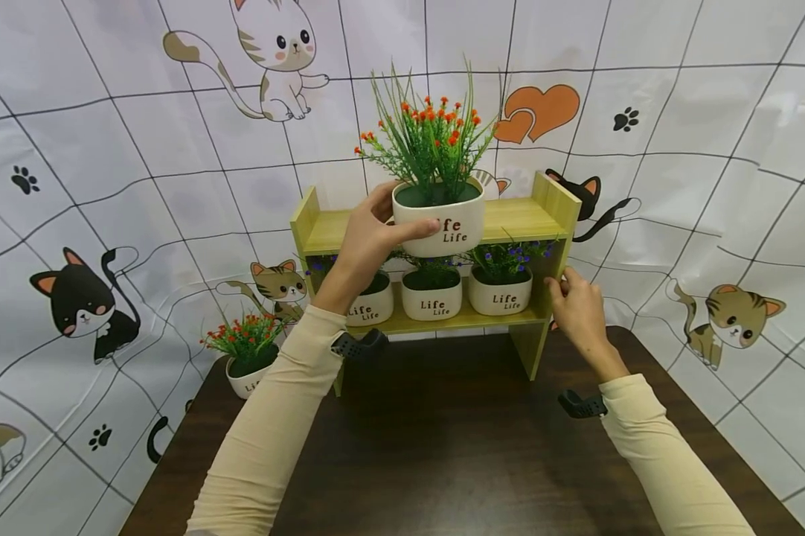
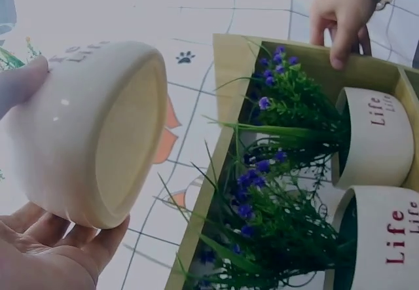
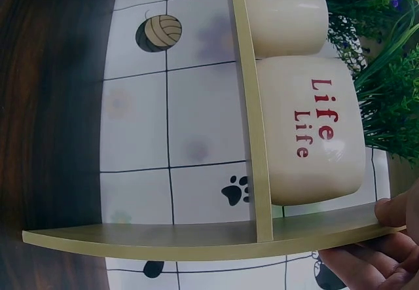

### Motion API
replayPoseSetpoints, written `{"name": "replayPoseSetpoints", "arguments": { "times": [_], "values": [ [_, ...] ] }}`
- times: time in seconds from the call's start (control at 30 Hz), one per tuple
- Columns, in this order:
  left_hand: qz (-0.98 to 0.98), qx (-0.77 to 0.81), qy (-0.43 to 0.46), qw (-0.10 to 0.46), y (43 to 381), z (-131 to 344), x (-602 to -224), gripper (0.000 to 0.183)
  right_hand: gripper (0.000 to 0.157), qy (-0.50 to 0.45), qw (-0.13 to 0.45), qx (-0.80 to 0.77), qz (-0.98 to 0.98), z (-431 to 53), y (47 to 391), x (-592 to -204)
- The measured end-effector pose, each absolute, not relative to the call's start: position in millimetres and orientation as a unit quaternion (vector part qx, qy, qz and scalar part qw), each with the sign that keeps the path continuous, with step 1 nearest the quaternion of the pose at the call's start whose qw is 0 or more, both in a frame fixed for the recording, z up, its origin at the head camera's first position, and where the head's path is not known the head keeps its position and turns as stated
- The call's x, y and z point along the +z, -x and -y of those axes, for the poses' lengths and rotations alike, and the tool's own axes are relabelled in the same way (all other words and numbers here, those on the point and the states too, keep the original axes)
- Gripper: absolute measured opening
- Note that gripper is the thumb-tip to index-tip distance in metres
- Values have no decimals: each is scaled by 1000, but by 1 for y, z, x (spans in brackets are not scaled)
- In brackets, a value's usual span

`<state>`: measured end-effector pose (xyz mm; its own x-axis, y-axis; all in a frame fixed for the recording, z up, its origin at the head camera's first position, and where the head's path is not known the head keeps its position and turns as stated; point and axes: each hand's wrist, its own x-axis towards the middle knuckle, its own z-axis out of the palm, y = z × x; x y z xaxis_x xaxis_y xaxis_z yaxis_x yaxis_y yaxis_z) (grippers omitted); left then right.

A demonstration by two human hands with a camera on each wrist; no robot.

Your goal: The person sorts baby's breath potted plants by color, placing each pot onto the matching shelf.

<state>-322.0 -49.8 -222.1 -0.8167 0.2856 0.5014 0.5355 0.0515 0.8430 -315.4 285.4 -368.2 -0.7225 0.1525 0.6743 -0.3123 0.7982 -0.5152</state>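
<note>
The left hand (image 1: 369, 240) grips an oval, white, orange-flowered pot (image 1: 459, 216) near the two-tier yellow-wood shelf (image 1: 533, 212) the right hand (image 1: 579, 309) pinches.

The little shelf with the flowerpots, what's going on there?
A person is holding up a pot of orange flowers in the left hand, near the top of the wooden shelf. The right hand grips the right side panel. Three pots with purple flowers stand on the lower board, and another orange-flowered pot sits on the dark table, toward the left.
</note>
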Motion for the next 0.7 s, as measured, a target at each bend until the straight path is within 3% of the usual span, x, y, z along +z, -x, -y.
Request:
{"name": "replayPoseSetpoints", "arguments": {
  "times": [0.17,0.7],
  "values": [
    [713,-639,274,95,336,34,-213,89,17,-40,368,315,874,-285,315,-368],
    [719,-638,268,65,373,-5,-207,82,19,-36,348,328,877,-286,315,-368]
  ]
}}
